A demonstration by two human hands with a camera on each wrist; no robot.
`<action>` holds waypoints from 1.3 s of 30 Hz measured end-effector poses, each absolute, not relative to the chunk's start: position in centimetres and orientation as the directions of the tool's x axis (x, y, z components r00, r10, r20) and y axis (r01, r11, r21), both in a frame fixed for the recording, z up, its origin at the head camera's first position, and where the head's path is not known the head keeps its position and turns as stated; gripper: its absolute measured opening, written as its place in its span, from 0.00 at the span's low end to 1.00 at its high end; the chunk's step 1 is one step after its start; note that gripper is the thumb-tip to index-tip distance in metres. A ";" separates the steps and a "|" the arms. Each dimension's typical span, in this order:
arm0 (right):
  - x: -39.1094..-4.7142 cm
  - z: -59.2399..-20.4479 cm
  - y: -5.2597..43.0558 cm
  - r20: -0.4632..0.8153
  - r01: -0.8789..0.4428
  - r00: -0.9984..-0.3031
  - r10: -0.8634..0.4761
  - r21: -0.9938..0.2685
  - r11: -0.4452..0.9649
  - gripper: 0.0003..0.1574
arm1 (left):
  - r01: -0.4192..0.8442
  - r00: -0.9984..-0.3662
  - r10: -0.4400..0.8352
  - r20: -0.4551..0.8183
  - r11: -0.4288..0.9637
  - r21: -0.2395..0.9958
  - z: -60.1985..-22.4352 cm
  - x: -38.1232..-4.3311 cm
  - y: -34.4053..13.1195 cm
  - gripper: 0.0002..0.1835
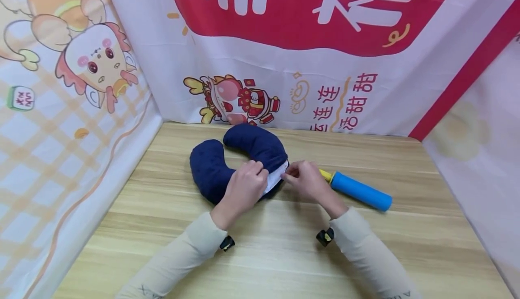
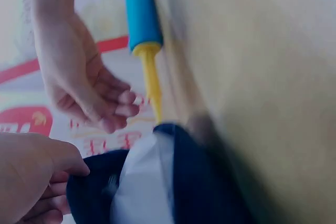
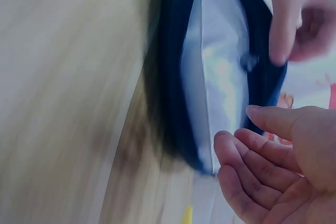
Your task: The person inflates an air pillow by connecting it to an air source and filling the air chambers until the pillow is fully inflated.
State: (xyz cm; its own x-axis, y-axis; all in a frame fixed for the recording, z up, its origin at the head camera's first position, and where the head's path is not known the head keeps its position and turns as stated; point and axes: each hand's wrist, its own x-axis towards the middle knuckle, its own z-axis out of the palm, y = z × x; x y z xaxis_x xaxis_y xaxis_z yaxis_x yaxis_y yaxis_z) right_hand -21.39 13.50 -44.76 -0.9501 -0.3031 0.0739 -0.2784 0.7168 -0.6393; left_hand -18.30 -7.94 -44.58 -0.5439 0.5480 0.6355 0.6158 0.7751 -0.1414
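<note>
A navy U-shaped neck pillow (image 1: 209,166) lies on the table, its cover parted along the near right side so that a white inner (image 3: 223,61) shows. The left hand (image 1: 248,182) pinches the upper edge of the navy cover (image 2: 97,174) beside this opening. Close to the opening's right end is the right hand (image 1: 305,179), its fingers loosely bent and nothing visible between them. In the left wrist view the right hand (image 2: 86,72) appears apart from the cover. A small zipper pull (image 3: 249,62) seems to sit on the cover's edge, blurred.
A blue hand pump (image 1: 361,191) with a yellow nozzle (image 1: 326,175) lies just right of the right hand. The wood-grain table (image 1: 276,254) meets printed cloth walls (image 1: 162,87) at the back and both sides.
</note>
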 end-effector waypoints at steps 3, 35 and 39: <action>-21.8 -44.8 14.7 0.058 -0.247 -0.961 -0.271 -0.621 0.744 0.09 | 0.610 -0.517 0.579 0.631 0.766 -0.203 -45.5 -17.7 -7.3 0.04; -27.0 -44.9 11.1 -0.172 -0.084 -0.950 -0.259 -0.661 0.746 0.34 | 0.831 -0.383 0.774 0.504 0.527 -0.178 -47.6 -15.0 -18.8 0.06; -26.0 -45.5 10.3 -0.294 0.110 -0.928 -0.230 -0.805 0.584 0.33 | 0.821 -0.405 0.767 0.498 0.544 -0.170 -47.3 -15.8 -21.2 0.06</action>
